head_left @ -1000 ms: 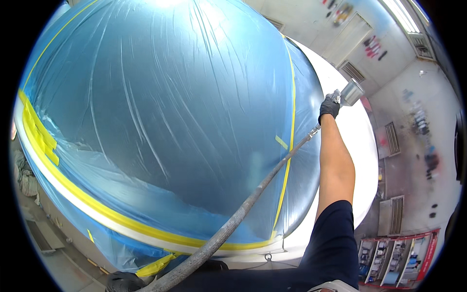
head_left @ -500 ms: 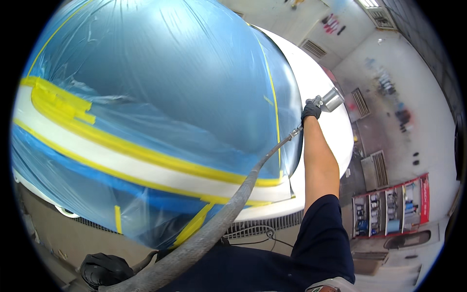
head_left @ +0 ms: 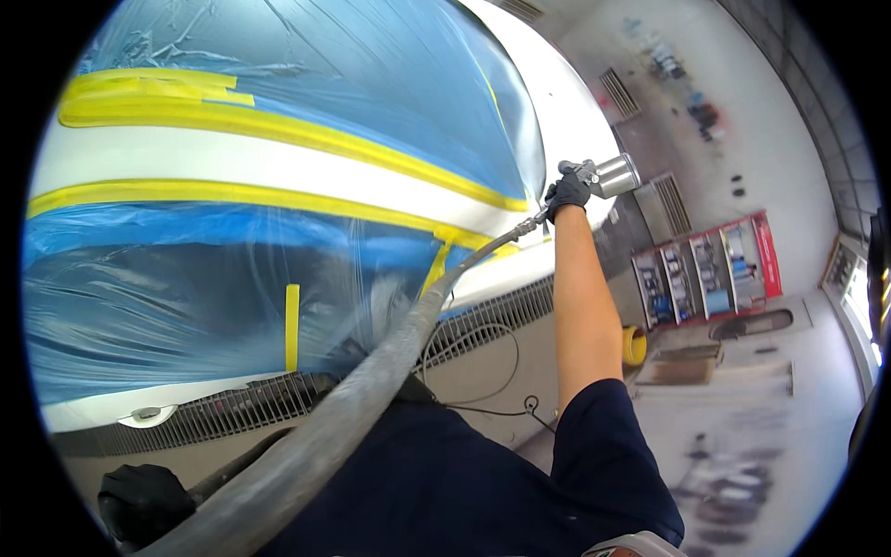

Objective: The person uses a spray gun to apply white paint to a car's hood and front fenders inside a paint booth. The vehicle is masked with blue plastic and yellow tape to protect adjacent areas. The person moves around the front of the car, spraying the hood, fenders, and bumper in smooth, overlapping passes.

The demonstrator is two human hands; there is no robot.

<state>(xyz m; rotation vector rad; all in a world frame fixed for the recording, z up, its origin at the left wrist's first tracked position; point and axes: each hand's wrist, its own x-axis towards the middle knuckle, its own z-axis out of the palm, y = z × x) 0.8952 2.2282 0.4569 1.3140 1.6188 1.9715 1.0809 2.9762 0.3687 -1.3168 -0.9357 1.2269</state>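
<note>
My right hand [head_left: 567, 193], in a black glove, is wrapped round a spray gun [head_left: 585, 170] with a silver cup [head_left: 617, 175]. The arm is stretched out over a white car panel [head_left: 580, 107]. From the gun a grey air hose [head_left: 394, 339] runs back across my front toward the lower left. There my left hand [head_left: 146, 501], also black-gloved, is closed on a darker stretch of the hose; its fingers are partly hidden. Blue masking film [head_left: 343, 65] and yellow tape [head_left: 306, 139] cover much of the car, leaving a white strip [head_left: 232, 151] bare between tape lines.
A floor grating [head_left: 492, 306] runs alongside the car, with a thin cable [head_left: 492, 408] lying on the floor near my body. Beyond my right arm stand a red-edged shelf rack [head_left: 710, 269] with cans and a yellow round object [head_left: 634, 345]. The wall [head_left: 780, 111] has paint smudges.
The view has shifted right and toward the car's near side, showing more floor and wall. My right hand still holds the spray gun, now farther along the white panel toward its near end.
</note>
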